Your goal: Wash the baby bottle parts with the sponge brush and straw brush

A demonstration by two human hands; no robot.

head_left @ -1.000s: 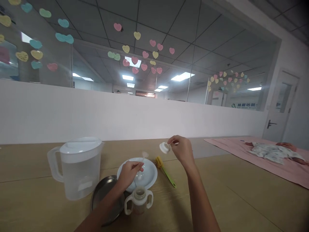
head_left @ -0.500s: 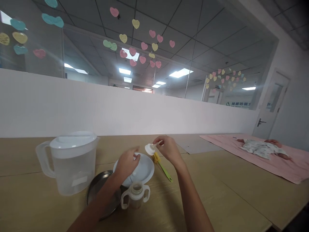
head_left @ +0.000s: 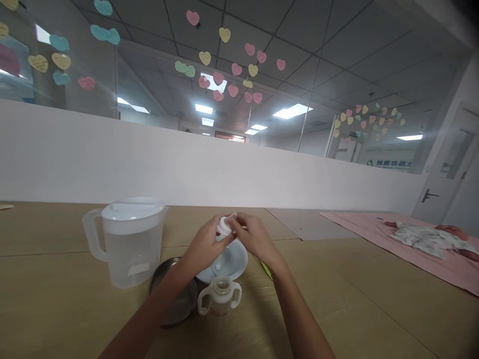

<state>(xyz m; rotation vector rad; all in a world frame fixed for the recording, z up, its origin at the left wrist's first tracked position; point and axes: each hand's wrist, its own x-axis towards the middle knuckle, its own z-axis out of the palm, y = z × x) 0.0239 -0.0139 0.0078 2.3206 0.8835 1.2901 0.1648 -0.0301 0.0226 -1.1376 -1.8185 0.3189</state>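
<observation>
Both hands meet over the far side of a white bowl (head_left: 237, 259). Between them is a small white bottle cap with a clear nipple (head_left: 224, 227). My left hand (head_left: 205, 244) has its fingers closed round the cap's left side, and my right hand (head_left: 252, 234) pinches it from the right. Nearer to me, an open baby bottle with two white handles (head_left: 220, 296) stands upright on the table. Left of the bottle is a round steel dish (head_left: 179, 304), partly hidden under my left forearm.
A lidded clear pitcher (head_left: 132, 249) stands at the left. The green handle of a brush (head_left: 266, 270) shows beside my right wrist. On the right, a pink cloth (head_left: 377, 237) bears a doll in patterned clothes (head_left: 422, 238). A white wall (head_left: 209, 174) runs behind the table (head_left: 337, 299).
My left hand has moved up and right to the cap and closed on it. My right hand still holds the cap. The view has shifted, so the scene sits further right.
</observation>
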